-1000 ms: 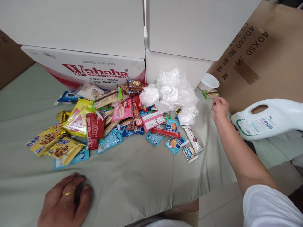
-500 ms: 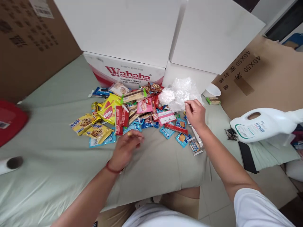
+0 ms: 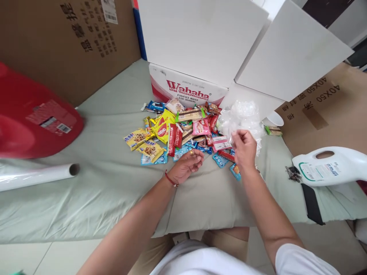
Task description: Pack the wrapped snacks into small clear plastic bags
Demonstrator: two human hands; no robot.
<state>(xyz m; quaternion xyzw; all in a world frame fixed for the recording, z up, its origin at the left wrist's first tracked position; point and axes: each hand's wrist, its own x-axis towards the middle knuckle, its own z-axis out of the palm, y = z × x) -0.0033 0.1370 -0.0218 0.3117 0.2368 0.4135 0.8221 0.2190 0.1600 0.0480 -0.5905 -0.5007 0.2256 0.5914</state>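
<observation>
My left hand [image 3: 189,165] hovers at the front edge of a pile of small packaged snacks, its fingers loosely bent and apart with nothing in them. My right hand [image 3: 244,149] is closed in a pinch on thin clear plastic, in front of a heap of clear plastic bags [image 3: 243,114]. Near the left hand lie red snack packets [image 3: 171,139], yellow cookie packets [image 3: 150,150] and a yellow bag [image 3: 164,128]. A pink packet [image 3: 201,127] and a long biscuit pack [image 3: 189,114] rest on the pile. Blue packets [image 3: 220,160] lie between the hands.
Behind the pile stands a Wahaha carton [image 3: 186,86] with white boxes [image 3: 197,38] above. A red jug [image 3: 37,114] and a white roll [image 3: 37,176] lie left. At right are a white bowl [image 3: 274,119], a white detergent bottle [image 3: 329,166] and a black phone-like object [image 3: 312,203].
The view has swung left, bringing more of the red jug and roll into sight. My right hand has drawn slightly back from the bags with clear plastic at its fingertips.
</observation>
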